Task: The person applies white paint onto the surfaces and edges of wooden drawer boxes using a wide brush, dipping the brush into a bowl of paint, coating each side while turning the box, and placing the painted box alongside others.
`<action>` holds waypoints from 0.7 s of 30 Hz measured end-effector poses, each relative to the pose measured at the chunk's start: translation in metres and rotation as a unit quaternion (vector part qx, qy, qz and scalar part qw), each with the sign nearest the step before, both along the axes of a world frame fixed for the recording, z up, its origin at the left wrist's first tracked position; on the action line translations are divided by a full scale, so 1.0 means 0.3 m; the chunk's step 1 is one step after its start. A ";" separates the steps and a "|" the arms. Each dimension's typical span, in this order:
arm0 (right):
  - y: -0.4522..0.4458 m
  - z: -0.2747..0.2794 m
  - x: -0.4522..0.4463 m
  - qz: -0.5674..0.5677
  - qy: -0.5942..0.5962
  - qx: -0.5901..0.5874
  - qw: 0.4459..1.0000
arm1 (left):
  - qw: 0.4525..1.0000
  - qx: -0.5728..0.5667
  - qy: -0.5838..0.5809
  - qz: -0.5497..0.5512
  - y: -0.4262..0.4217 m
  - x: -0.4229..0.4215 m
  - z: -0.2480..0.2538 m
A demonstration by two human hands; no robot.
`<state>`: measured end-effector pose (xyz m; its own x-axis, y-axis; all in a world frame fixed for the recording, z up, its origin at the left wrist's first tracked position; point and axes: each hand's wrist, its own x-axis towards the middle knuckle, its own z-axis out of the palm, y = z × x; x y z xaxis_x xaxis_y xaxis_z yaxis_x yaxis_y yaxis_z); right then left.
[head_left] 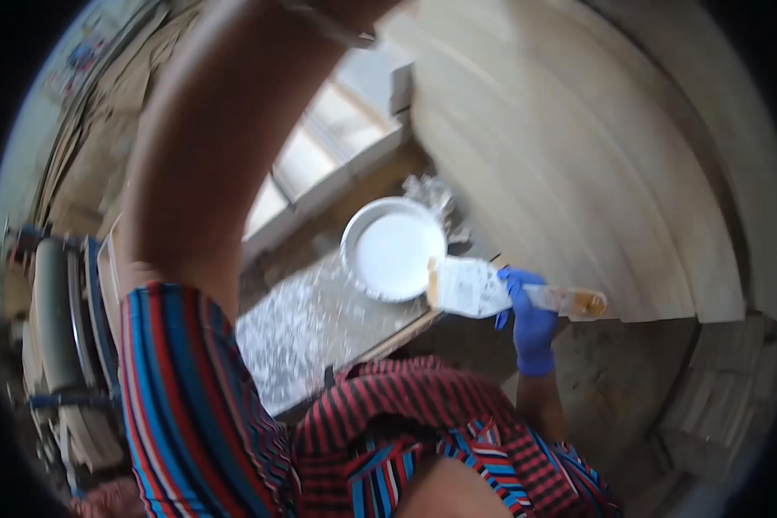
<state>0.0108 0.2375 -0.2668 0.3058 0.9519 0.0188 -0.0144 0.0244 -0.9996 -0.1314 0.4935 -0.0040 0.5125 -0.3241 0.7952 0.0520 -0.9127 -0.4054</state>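
A wide, paint-coated brush (469, 287) lies across the lower middle of the view, its tan edge pointing left and its handle sticking out to the right. My right hand (533, 324), in a blue glove, is closed around it. The brush's left end is beside the rim of a round white tub (346, 259) with white liquid inside. Beneath the tub is a white-spattered board (298, 345). My left arm reaches up through the upper left, blurred and close to the camera; its hand is outside the frame.
A large pale wooden panel (570, 164) fills the upper right. Behind the tub are crumpled grey-white material (432, 194) and a pale framed piece (328, 129). Green and blue equipment (56, 311) stands at the far left, and stacked boards (708, 414) are at lower right.
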 end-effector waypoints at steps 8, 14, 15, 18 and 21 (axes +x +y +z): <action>0.283 -0.134 -0.223 0.187 -0.030 -0.071 0.979 | 0.746 -0.520 -0.238 0.342 -0.742 -1.061 -0.303; 0.378 -0.421 -0.297 0.232 -0.144 -0.009 0.962 | 0.571 -0.612 -0.216 0.503 -1.171 -1.192 -0.577; 0.373 -0.406 -0.312 0.222 -0.153 -0.075 0.960 | 0.519 -0.651 -0.167 0.528 -1.202 -1.162 -0.636; 0.391 -0.483 -0.312 0.230 -0.266 -0.048 0.935 | 0.394 -0.776 -0.169 0.463 -1.243 -1.090 -0.813; 0.401 -0.459 -0.330 0.220 -0.301 -0.162 0.914 | 0.416 -0.741 -0.132 0.510 -1.284 -1.075 -1.017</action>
<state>-0.0882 0.3579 -0.4045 -0.0802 0.9659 -0.2461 0.6030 -0.1496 -0.7836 -0.4540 0.1083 -0.3091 -0.3872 0.9012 -0.1945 0.5827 0.4027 0.7059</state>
